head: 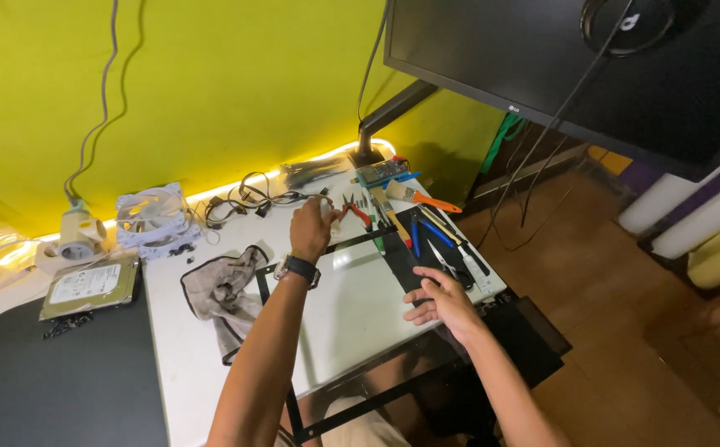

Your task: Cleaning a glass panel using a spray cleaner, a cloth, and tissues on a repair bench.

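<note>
Yellow-green wall (169,83) fills the back, dark monitor (592,58) on an arm hangs top right. White bench (186,348) carries everything, lit strip along its far edge. A clear panel with black frame (351,306) lies flat across the bench middle, one end reaching past the near edge. Grey cloth (223,290) crumpled just left of the panel. Hard drive (91,285) flat at far left of the bench, clear case fan (151,213) behind it, tape roll (74,240) beside that. Black cables (248,199) tangled near the wall. Tool row at the far right of the bench: brush with orange handle (418,197), blue-handled pliers (426,232), red-handled cutters (356,211), more small tools on a black mat, too small to sort. Left hand (310,228), watch on wrist, is raised over the panel's far edge, fingers pinched together on a small pale item, too small to identify, just beside the red cutters. Right hand (443,302) rests flat on the panel's right edge, fingers spread apart, holding nothing, touching the frame close to the black mat.
</note>
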